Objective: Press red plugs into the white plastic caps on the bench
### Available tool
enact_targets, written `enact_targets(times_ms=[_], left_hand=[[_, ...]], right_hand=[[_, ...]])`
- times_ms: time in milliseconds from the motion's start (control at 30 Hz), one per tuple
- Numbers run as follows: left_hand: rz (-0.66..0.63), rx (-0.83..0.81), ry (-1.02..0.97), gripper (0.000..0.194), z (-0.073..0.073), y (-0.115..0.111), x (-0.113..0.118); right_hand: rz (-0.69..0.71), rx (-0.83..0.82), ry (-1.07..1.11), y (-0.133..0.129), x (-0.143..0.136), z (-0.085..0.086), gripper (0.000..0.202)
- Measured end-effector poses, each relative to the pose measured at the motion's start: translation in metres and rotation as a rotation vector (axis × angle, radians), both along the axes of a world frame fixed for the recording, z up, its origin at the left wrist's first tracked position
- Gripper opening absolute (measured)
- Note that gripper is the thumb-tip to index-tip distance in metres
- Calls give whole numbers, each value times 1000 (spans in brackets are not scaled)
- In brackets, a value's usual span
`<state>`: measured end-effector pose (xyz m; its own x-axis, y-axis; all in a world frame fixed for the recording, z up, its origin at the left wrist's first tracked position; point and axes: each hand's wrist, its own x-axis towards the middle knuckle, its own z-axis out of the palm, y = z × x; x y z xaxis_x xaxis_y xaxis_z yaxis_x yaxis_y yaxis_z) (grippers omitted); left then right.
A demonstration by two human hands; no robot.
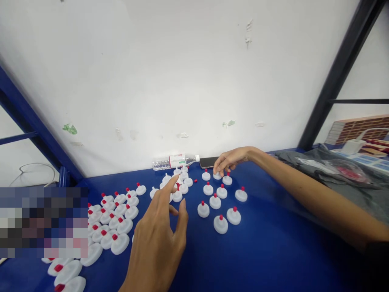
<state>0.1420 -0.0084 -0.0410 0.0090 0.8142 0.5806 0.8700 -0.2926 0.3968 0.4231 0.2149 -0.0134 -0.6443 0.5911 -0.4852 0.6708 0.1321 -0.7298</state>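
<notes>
White round caps with red tips stand on the blue table (273, 247). My right hand (232, 159) reaches to the back and has its fingers closed on a white cap (216, 176), behind the right group, where another cap (221, 224) stands nearest me. My left hand (161, 227) hovers over the middle with thumb and fingers apart, holding nothing. Beyond its fingertips lies a cluster of white caps (183, 188), some without red tips, with a few loose red pieces among them. A small red piece (195, 181) lies beside that cluster.
Many red-tipped caps (120, 243) crowd the left side. A clear bottle (176, 161) and a phone (208, 162) lie against the wall. Grey bags (343, 174) are at the right, by a dark post (331, 73). The lower left is pixelated.
</notes>
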Motion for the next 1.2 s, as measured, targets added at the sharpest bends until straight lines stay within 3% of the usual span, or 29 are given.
enact_targets(times_ms=[233, 333, 433, 533, 733, 867, 1000, 1100, 1200], left_hand=[[3, -1, -2, 49, -1, 1, 0], [3, -4, -5, 48, 0, 1, 0], [-4, 1, 13, 46, -1, 0, 0], [-14, 19, 32, 43, -2, 1, -1], [-34, 14, 40, 34, -2, 2, -2], [-24, 12, 54, 31, 0, 2, -1], [28, 13, 97, 40, 0, 2, 1], [65, 30, 145, 48, -3, 3, -1], [68, 22, 170, 41, -6, 4, -4]], right_hand=[[13, 154, -17, -6, 4, 15, 61], [-42, 365, 11, -12, 0, 27, 59], [-80, 621, 63, -24, -21, 32, 46], [-25, 822, 113, -41, -55, 23, 31], [152, 995, 120, -58, -102, -15, 18], [128, 1002, 151, -54, -99, -16, 17], [145, 914, 259, -66, -92, 7, 13], [242, 682, 430, -85, -95, 25, 20], [318, 438, 565, -99, -100, 34, 20]])
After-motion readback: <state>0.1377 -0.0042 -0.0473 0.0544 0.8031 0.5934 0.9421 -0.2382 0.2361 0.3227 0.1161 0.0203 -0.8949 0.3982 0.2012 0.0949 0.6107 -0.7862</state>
